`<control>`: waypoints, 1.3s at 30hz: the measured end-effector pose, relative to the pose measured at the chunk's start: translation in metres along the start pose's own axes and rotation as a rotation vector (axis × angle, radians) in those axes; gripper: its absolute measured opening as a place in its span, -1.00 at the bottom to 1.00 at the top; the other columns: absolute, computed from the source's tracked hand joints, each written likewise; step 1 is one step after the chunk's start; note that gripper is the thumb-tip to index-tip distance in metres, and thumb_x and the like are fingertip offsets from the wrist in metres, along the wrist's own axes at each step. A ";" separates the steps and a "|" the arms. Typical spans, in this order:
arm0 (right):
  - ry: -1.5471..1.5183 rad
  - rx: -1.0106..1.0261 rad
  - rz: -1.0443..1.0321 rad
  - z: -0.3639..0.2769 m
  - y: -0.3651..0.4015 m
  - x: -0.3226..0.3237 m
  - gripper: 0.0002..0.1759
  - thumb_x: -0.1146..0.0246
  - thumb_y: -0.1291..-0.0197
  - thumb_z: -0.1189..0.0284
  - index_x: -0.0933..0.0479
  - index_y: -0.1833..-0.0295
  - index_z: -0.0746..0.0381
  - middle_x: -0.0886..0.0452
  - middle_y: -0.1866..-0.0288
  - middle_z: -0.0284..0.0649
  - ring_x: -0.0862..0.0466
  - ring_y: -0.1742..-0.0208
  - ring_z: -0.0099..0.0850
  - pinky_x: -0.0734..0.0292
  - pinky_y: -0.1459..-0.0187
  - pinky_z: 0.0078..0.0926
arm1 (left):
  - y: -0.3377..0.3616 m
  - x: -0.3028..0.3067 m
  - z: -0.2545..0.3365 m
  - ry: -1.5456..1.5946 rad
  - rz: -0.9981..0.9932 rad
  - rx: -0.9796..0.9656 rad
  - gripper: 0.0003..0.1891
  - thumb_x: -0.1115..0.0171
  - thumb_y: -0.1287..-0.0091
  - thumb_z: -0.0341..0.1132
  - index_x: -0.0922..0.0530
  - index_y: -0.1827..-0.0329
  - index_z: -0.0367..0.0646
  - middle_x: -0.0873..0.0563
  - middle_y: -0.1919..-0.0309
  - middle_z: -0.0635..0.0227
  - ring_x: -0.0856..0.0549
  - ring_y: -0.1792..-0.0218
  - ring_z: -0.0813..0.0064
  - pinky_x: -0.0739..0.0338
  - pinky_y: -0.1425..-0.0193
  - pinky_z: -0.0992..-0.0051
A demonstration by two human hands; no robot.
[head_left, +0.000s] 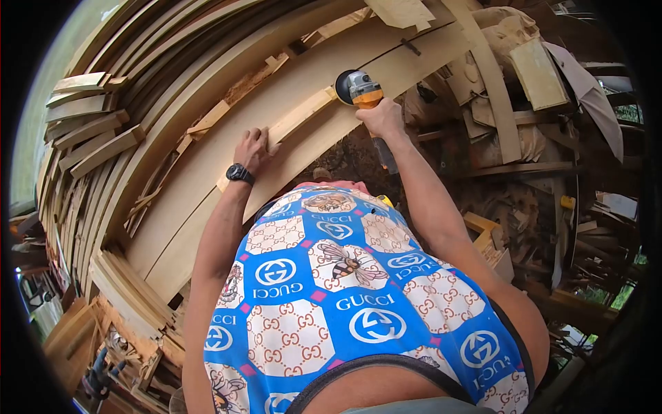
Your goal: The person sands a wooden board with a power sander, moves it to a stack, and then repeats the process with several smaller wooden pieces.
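Two hands working. Right hand [380, 117] has its grip closed around the angle grinder [360, 90], disc at the far end of the wood strip [298, 116], 12 o'clock from the chest. Left hand [252, 146], 10 o'clock, bears on the strip's near end over the curved plank [179, 221]; can't tell if the fingers wrap it. My take: keep the strip pinned, fingers off the disc, light even passes.

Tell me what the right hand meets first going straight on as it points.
The right hand holds a grinder; its disc would meet the end of the wood strip first, apparently touching it, though depth is unclear.
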State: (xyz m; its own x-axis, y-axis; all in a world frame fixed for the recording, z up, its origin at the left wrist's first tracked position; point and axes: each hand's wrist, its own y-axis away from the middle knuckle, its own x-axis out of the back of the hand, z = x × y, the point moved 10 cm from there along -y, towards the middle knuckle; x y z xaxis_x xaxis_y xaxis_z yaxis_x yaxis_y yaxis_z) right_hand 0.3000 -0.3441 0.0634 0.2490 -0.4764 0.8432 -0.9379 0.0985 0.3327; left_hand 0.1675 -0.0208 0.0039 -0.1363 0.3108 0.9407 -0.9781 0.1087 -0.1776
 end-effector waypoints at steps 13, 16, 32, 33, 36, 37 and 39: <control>-0.128 0.014 0.072 0.000 0.005 0.017 -0.34 -0.49 0.14 0.07 -0.76 0.09 0.46 -0.79 0.04 0.30 -0.83 -0.07 0.09 -0.72 -0.15 -0.11 | -0.010 -0.003 -0.023 0.031 -0.184 0.143 -0.68 -0.32 -0.46 -0.05 -0.62 0.02 -0.14 -0.76 0.12 0.10 -0.75 0.04 0.02 -0.67 0.02 0.06; -0.149 0.045 0.036 -0.015 0.010 0.013 -0.34 -0.49 0.13 0.07 -0.76 0.08 0.45 -0.79 0.05 0.29 -0.83 -0.06 0.09 -0.72 -0.14 -0.11 | -0.011 0.001 -0.014 0.024 -0.105 0.173 -0.69 -0.30 -0.46 -0.07 -0.61 0.04 -0.16 -0.77 0.12 0.08 -0.76 0.02 0.01 -0.68 0.02 0.05; -0.102 0.054 -0.019 -0.036 0.009 -0.005 -0.35 -0.48 0.10 0.07 -0.75 0.04 0.43 -0.80 0.07 0.26 -0.82 -0.05 0.09 -0.71 -0.12 -0.10 | -0.020 0.007 -0.015 0.028 -0.204 0.277 -0.52 -0.30 -0.48 0.13 -0.62 0.10 -0.20 -0.78 0.13 0.02 -0.78 0.04 -0.01 -0.68 -0.01 0.06; -0.103 0.058 -0.008 -0.036 0.008 -0.006 -0.35 -0.49 0.10 0.08 -0.75 0.05 0.43 -0.80 0.07 0.25 -0.82 -0.04 0.09 -0.71 -0.12 -0.10 | -0.020 0.007 -0.015 0.025 -0.203 0.266 -0.52 -0.30 -0.48 0.12 -0.62 0.10 -0.21 -0.78 0.12 0.02 -0.78 0.04 -0.02 -0.68 -0.01 0.06; -0.101 0.064 0.013 -0.037 0.007 -0.007 -0.36 -0.49 0.10 0.08 -0.75 0.06 0.43 -0.80 0.07 0.25 -0.82 -0.04 0.10 -0.71 -0.12 -0.09 | -0.019 0.006 -0.015 0.019 -0.187 0.265 -0.52 -0.30 -0.48 0.12 -0.62 0.11 -0.21 -0.78 0.12 0.02 -0.78 0.04 -0.01 -0.68 0.00 0.05; -0.097 0.066 0.022 -0.038 0.007 -0.007 -0.37 -0.49 0.10 0.08 -0.75 0.07 0.43 -0.80 0.08 0.25 -0.82 -0.04 0.11 -0.71 -0.12 -0.09 | -0.019 0.006 -0.016 0.020 -0.187 0.271 -0.52 -0.30 -0.48 0.12 -0.62 0.11 -0.21 -0.78 0.12 0.02 -0.78 0.04 -0.01 -0.68 0.00 0.05; -0.089 0.065 0.016 -0.040 0.007 -0.008 -0.37 -0.49 0.10 0.08 -0.75 0.07 0.43 -0.80 0.07 0.25 -0.82 -0.04 0.11 -0.71 -0.12 -0.09 | -0.018 0.007 -0.016 0.029 -0.175 0.254 -0.52 -0.31 -0.48 0.13 -0.62 0.11 -0.21 -0.78 0.13 0.04 -0.78 0.04 0.00 -0.68 0.01 0.05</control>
State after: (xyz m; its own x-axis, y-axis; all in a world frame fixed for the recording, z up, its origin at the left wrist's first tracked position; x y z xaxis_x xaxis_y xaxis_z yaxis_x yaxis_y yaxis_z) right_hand 0.3008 -0.3045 0.0757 0.2138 -0.5508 0.8068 -0.9561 0.0514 0.2885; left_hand 0.1864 -0.0054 0.0087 0.0385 0.3352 0.9414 -0.9949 -0.0752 0.0674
